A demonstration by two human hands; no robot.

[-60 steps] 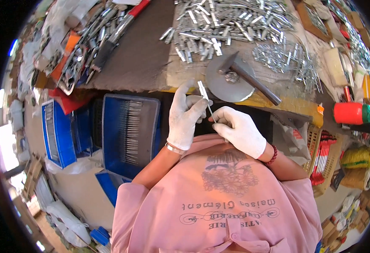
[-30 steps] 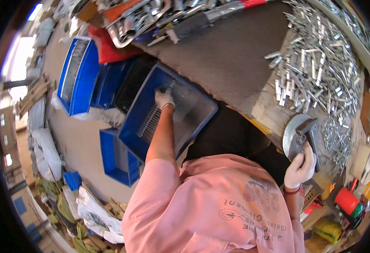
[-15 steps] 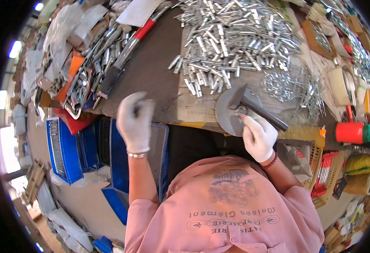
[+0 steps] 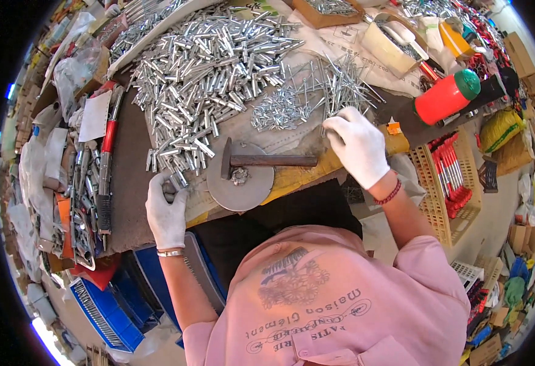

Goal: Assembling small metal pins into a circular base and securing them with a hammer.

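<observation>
The gloved left hand (image 4: 166, 211) closes its fingers on a small metal tube (image 4: 169, 190) at the pile's (image 4: 212, 67) near edge, left of the hammer (image 4: 261, 161), while the gloved right hand (image 4: 357, 145) pinches thin pins (image 4: 340, 85) beyond it.

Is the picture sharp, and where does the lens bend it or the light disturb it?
Head view: sharp at the centre, the hammer and both gloved hands, left hand, right hand, are crisp; bench edges curve toward the black fisheye rim; the heap of metal tubes glints; a white overexposed patch sits at lower left.
</observation>
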